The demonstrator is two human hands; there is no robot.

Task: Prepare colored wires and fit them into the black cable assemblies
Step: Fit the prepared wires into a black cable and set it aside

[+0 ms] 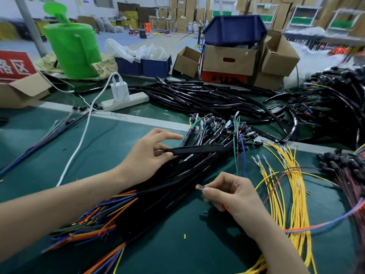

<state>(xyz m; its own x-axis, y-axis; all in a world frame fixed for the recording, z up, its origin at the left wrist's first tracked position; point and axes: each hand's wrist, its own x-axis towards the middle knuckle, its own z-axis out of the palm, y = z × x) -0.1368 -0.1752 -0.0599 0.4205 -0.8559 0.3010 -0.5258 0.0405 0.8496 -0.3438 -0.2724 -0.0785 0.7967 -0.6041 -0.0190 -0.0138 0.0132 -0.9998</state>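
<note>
The left hand [152,149] pinches a black sleeve [197,149], and the right hand [231,194] pinches colored wires [199,187]. The tips may spread apart and miss the hole.

Glossy black plastic jackets shine on the cable assemblies [177,175] piled at centre frame, one matt, cloth-like black sleeve [197,149] among them. Smooth plastic insulation covers the coloured wires [94,220] at lower left and the yellow wires [292,194] at right, which are tipped with bright metal terminals [258,161]. The green table mat [98,147] looks mostly matt. Plain brown cardboard boxes [229,60] stand at the top.
</note>
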